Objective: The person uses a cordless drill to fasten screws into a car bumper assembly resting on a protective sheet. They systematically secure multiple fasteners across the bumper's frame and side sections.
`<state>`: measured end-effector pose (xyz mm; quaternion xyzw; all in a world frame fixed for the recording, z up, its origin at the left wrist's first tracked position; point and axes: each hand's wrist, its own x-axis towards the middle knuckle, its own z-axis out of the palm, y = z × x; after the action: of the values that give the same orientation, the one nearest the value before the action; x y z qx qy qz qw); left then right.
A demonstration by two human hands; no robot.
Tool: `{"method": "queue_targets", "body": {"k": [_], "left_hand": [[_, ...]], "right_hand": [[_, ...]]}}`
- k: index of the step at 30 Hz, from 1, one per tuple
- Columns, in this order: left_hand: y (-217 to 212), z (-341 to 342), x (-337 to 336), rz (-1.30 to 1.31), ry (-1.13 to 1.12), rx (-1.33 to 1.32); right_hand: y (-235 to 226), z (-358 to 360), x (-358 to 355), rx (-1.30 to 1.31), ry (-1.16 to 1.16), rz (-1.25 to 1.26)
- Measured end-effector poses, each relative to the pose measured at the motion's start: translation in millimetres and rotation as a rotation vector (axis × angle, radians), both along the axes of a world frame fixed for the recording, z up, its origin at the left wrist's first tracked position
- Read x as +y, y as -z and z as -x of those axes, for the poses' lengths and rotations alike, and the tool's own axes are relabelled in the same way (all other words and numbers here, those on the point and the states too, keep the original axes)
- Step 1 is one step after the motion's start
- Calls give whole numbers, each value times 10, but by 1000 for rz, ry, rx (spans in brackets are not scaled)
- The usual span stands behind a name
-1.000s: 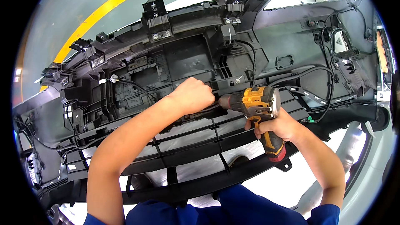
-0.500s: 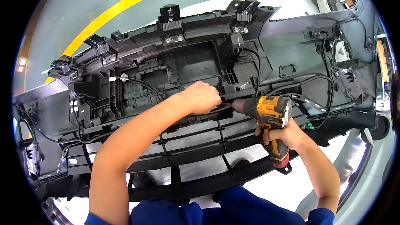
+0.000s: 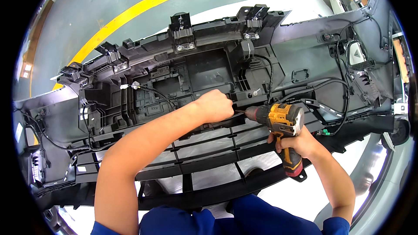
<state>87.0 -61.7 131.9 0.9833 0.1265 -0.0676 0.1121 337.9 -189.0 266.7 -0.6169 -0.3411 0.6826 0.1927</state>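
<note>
My right hand [image 3: 298, 142] is wrapped round the grip of a yellow and black cordless drill [image 3: 285, 117] with a red battery base. The drill lies level, its bit pointing left toward my left hand [image 3: 216, 106]. That hand is closed in a fist over the middle of a large black car bumper [image 3: 209, 68], at the upper edge of the grille slats [image 3: 204, 153]. Its fingertips are turned away, so whatever they grip is hidden. The bit's tip ends just beside the fist; whether it touches anything I cannot tell.
Black brackets [image 3: 181, 28] with bolts stand along the bumper's far edge. A cable harness [image 3: 346, 91] loops over the right side, with a green connector [image 3: 325, 132]. A white plug [image 3: 126, 86] lies left of centre. Beyond runs a yellow floor line [image 3: 143, 6].
The bumper's left part and my left fist appear slightly lower and further right in the picture. The drill and my right hand have barely shifted.
</note>
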Motion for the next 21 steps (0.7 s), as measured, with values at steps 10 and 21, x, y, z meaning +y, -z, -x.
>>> {"method": "queue_targets", "body": {"k": [10, 21], "left_hand": [[-159, -30, -76, -149, 101, -92], [47, 190, -489, 707, -729, -796]], "right_hand": [[-63, 57, -88, -84, 98, -14], [130, -169, -401, 26, 291, -123]]}}
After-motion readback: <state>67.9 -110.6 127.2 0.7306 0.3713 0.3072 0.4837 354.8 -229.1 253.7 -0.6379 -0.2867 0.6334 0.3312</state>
